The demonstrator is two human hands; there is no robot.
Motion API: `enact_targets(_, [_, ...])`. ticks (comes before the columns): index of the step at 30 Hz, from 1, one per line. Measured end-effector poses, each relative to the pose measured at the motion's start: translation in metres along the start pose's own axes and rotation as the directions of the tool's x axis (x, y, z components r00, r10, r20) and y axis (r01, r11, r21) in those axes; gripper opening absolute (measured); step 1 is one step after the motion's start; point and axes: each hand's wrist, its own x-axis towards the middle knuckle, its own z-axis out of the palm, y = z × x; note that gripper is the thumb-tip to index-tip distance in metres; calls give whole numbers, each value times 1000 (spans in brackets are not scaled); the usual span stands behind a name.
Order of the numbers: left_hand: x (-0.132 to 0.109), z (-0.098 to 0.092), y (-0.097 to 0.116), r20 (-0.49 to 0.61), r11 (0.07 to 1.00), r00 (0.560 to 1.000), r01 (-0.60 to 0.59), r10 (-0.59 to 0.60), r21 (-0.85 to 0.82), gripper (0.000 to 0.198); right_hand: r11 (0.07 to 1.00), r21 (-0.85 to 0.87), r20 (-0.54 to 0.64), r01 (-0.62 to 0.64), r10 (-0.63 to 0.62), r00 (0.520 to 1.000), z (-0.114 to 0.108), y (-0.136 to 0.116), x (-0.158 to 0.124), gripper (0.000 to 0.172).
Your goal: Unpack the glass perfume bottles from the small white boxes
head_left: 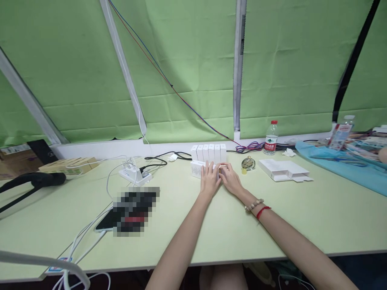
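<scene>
A small white box lies lengthwise on the table, with a row of several upright white boxes right behind it. My left hand rests over this box, its fingers laid across the top and holding it down. At the box's right end, the bent fingers of my right hand are closed on it. A small brownish spot shows between the hands, too small to name. Right of my right hand lies a round gold-coloured metal piece with a small yellow item beside it.
An opened white carton lies to the right, near a water bottle and crumpled tissue. Blue cloth covers the far right. Left are a power strip, a phone, white cables and yellowish boxes.
</scene>
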Motion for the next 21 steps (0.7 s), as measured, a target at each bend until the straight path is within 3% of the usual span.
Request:
enact_targets(9, [1,3,-4,-20,993,993,119,-118,27,64,999,46,-22,-25,26,999,2,-2,0,23])
enact_targets(14, [-3,2,-10,-23,998,1000,15,-17,-60,80,995,87,-10,-56,57,998,0,4,0,23])
enact_targets(21, [-1,1,-10,70,997,997,31,-26,-68,72,994,89,-33,-58,61,998,-3,6,0,22])
